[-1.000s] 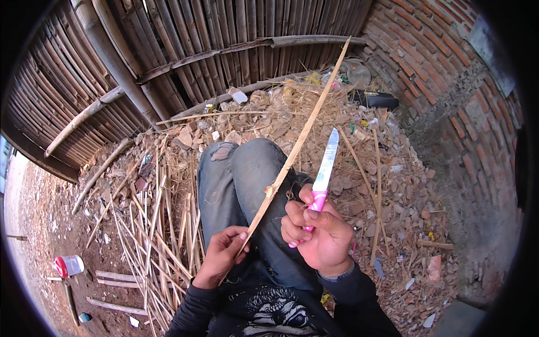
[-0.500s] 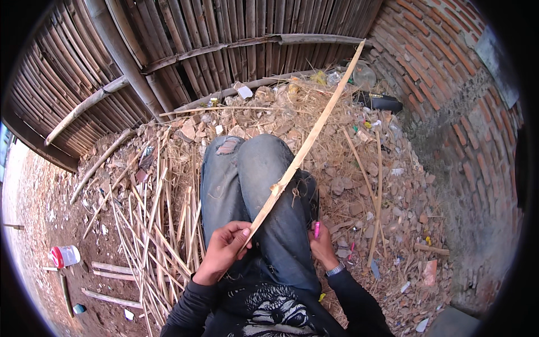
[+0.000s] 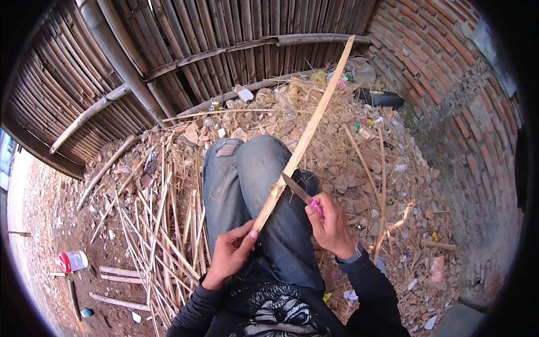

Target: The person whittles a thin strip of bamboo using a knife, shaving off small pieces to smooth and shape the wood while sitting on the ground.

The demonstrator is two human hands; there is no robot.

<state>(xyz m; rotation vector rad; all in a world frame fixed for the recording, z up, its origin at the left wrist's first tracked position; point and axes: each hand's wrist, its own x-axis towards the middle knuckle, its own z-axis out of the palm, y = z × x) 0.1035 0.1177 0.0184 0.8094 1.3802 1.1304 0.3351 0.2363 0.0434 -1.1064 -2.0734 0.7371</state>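
A long pale bamboo strip (image 3: 312, 126) slants up and to the right across my knees, its far tip in front of the slatted wall. My left hand (image 3: 231, 252) is closed around its near end, thumb on top. A rough node with a raised splinter shows partway along it. In my right hand (image 3: 332, 227) is a knife (image 3: 297, 189) with a pink handle. The blade points up and left, its tip at the strip's right edge just above the node; whether it touches the wood I cannot tell.
Several split bamboo strips (image 3: 163, 241) lie heaped left of my legs. A white tub with a red lid (image 3: 73, 261) sits farther left. Rubble and straw cover the ground ahead. A bamboo wall (image 3: 224, 50) stands at the back, a brick wall (image 3: 466, 129) on the right.
My right hand has come up and left from beside my thigh, bringing the knife blade to the strip. The strip's far tip has shifted slightly left. A blurred shaving appears right of my right hand.
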